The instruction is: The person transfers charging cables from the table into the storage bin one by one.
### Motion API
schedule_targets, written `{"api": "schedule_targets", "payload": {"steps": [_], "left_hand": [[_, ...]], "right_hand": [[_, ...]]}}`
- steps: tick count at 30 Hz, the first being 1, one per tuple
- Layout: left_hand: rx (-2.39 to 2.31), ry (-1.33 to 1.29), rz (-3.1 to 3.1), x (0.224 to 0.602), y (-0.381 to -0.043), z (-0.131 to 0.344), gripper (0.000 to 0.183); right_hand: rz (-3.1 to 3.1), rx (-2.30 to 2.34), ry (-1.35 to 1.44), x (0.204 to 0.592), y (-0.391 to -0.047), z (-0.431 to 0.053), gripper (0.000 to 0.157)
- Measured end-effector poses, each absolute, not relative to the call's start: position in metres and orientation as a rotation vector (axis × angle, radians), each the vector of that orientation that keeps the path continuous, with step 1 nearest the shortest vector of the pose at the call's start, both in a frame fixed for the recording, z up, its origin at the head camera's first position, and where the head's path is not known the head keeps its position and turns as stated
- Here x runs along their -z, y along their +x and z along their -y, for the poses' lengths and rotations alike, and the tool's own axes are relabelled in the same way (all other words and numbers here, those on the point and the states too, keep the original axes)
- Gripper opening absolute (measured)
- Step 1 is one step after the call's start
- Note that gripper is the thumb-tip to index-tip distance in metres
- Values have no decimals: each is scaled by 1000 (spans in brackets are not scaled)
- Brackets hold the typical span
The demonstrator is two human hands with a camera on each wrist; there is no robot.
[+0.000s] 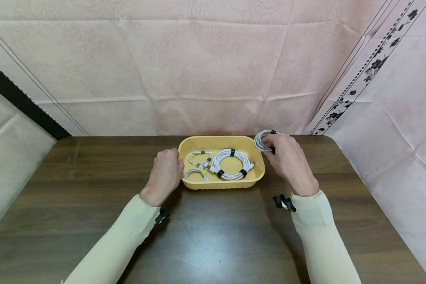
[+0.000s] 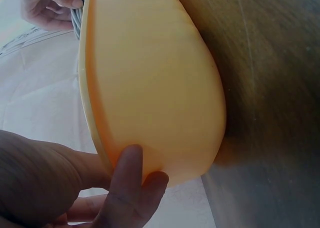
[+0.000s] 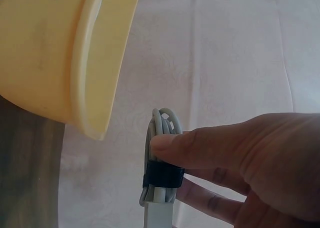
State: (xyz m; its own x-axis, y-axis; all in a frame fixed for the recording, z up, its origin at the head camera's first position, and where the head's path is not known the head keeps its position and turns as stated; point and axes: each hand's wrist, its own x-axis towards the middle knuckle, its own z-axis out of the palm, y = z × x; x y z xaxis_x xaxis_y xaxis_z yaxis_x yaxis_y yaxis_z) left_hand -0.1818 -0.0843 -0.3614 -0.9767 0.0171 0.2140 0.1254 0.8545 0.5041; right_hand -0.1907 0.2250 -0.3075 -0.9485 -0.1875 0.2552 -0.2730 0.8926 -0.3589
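My left hand (image 1: 166, 173) grips the left end of a yellow plastic basket (image 1: 220, 185); in the left wrist view its fingertips (image 2: 131, 160) press the outer wall. Beyond the basket's right end, my right hand (image 1: 289, 159) pinches a coiled light grey cable (image 1: 260, 141) between thumb and fingers. The right wrist view shows a black strap (image 3: 164, 174) around this coil and a white plug (image 3: 158, 216) below it. Inside the basket lie a large white cable coil (image 1: 216, 161) with black straps and two smaller coils, one upper left (image 1: 198, 152), one lower left (image 1: 189, 172).
The basket stands on a dark wooden table (image 1: 213, 236), close to its back edge. Pale patterned cloth (image 1: 198, 71) hangs behind the table, with more cloth at both sides. Each wrist carries a small black device.
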Motion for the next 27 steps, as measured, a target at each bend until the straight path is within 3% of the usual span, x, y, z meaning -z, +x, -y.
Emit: {"api": "schedule_targets", "payload": {"steps": [27], "left_hand": [[779, -136, 2795, 363, -182, 85, 17]], "right_hand": [[2817, -544, 448, 315, -193, -212, 20]]}}
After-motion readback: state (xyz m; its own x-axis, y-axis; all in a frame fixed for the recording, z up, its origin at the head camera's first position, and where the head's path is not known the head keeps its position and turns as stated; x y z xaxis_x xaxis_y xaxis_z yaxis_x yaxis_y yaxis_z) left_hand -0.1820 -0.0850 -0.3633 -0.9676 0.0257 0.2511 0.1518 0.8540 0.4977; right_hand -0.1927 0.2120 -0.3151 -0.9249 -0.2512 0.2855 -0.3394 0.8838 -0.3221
